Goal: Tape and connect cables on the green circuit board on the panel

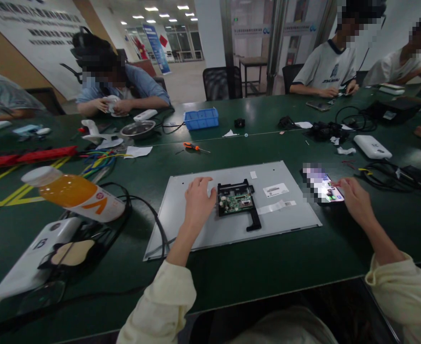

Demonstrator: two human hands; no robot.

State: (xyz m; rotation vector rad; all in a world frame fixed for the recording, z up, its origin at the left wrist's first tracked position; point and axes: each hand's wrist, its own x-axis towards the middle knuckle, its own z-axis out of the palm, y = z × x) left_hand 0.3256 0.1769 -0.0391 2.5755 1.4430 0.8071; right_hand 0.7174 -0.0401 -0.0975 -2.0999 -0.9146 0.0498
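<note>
My left hand [199, 203] rests over the grey metal panel [182, 229], fingers spread and curved, with nothing seen in it. Just right of its fingertips sits a black plastic bracket [255, 220] with a green circuit board [237, 204] in it. A white label [276, 190] and a pale strip [273, 208] lie on the panel farther right. My right hand [355, 198] is at the right edge of a lit smartphone [327, 188], its index finger stretched onto the screen. The phone lies on the table beside the panel; part of its screen is blurred out.
An orange drink bottle [81, 193] leans at the left by a white power bank [35, 253] and black cables. Beyond the panel are a screwdriver [192, 146], a blue basket [201, 119] and a metal bowl [138, 129]. Several people sit around the green table [253, 267].
</note>
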